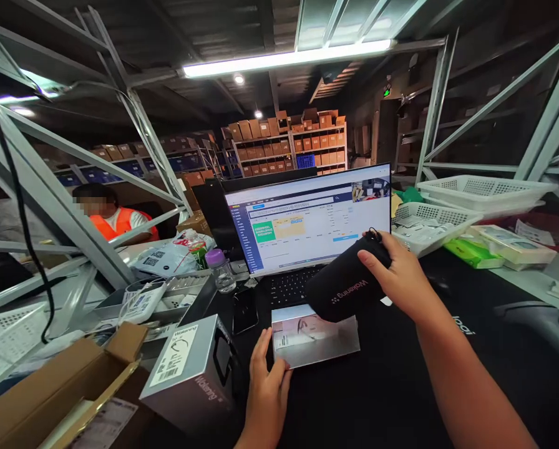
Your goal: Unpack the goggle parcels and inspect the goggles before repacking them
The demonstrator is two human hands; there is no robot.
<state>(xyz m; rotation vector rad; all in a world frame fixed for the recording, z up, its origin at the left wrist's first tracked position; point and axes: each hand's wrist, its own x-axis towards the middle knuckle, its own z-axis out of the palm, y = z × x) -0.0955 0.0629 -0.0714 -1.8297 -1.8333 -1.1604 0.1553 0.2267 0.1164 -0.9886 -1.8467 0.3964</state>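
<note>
A black pouch (342, 280) with "Wakening" lettering and a cord loop at its top is in my right hand (398, 271). Thumb and fingers close around the pouch's upper end, and it tilts above the desk in front of the monitor. My left hand (267, 380) grips the left end of a flat silver box (321, 346), its thumb at the near edge. The box lies on the black desk mat, partly covered by the pouch's lower end. Left of that hand stands a grey "Wakening" carton (190, 374) with a white label on top.
A monitor (312, 218) and keyboard (289, 287) stand behind. On the left are an open cardboard box (68, 386), a phone (245, 310) and a purple-lidded bottle (222, 271). White baskets (433, 227) and a scanner (536, 324) are right. A person in an orange vest (125, 221) sits beyond the frame.
</note>
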